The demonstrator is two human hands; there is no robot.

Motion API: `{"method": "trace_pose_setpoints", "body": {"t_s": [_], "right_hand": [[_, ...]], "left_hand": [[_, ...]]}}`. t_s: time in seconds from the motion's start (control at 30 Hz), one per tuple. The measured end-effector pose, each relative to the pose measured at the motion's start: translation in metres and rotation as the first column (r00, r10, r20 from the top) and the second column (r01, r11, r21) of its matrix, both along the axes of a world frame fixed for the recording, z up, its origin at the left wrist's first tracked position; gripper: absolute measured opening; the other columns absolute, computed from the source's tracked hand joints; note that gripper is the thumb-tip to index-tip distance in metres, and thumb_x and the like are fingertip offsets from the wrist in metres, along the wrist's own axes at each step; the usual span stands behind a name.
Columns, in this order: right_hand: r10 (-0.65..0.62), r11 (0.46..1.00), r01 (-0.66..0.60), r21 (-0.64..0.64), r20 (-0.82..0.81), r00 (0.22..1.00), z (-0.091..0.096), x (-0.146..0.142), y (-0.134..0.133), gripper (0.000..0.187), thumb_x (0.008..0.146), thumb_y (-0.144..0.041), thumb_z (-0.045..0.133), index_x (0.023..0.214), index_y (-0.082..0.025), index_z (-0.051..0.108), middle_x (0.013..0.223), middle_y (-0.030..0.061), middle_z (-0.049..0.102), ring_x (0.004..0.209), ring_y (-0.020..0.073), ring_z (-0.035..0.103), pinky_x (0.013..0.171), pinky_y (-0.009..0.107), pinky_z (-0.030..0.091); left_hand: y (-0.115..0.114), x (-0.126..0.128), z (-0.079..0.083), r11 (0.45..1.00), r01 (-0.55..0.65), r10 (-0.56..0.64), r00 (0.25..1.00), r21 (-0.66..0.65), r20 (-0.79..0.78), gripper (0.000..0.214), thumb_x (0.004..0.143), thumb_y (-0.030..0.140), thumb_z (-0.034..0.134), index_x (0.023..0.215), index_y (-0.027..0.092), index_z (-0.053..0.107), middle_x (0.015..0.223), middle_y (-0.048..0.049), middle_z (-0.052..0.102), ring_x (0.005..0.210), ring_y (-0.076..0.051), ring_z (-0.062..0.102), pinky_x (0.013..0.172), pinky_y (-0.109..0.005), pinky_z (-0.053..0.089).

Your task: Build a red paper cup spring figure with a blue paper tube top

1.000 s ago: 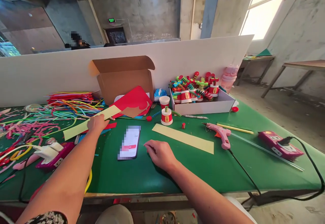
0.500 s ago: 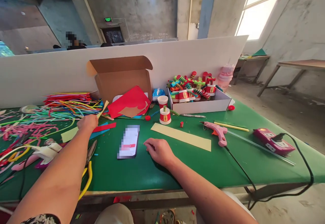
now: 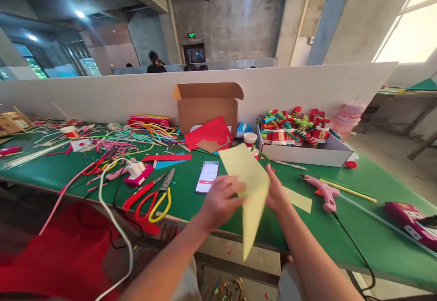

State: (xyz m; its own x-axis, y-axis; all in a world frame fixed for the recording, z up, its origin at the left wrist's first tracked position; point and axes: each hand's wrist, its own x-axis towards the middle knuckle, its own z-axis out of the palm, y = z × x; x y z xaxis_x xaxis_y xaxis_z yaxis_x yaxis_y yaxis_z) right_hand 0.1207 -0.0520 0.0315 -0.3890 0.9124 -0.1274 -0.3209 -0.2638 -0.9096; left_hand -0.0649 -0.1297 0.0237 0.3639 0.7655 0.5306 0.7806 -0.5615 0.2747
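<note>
Pale-yellow paper sheet [image 3: 251, 173] is held up, bent, over front edge of green tabletop surface [image 3: 186, 194]. Sheet is grasped at left side by left hand [image 3: 221, 201]; right side is met by right hand [image 3: 276, 191], whether pinched or only braced cannot be told. Two-sided support is probably needed because paper is limp. Metal scissors with red and yellow handles [image 3: 165, 186] are placed near front edge, handles toward person, probably for easy reach.

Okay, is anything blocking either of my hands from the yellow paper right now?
Nothing visible is. Your left hand overlaps the yellow paper on its left side, and your right hand is up against its right edge.
</note>
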Motion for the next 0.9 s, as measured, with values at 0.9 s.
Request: {"method": "trace_pose_setpoints", "body": {"t_s": [0.9], "right_hand": [[-0.376,0.892,-0.029,0.451,0.776,0.506,-0.016,0.026,-0.026,0.020,0.074,-0.015,0.053,0.055,-0.017,0.050,0.052,-0.0059,0.040,0.054,0.0091,0.036,0.052,0.021,0.026]], "left_hand": [[-0.030,0.015,-0.047,0.931,0.360,-0.357,0.933,0.063,-0.048,0.043,0.090,0.016,0.040,0.124,0.029,0.064,0.117,-0.0079,0.070,0.108,-0.023,0.064,0.088,-0.038,0.051]]}}
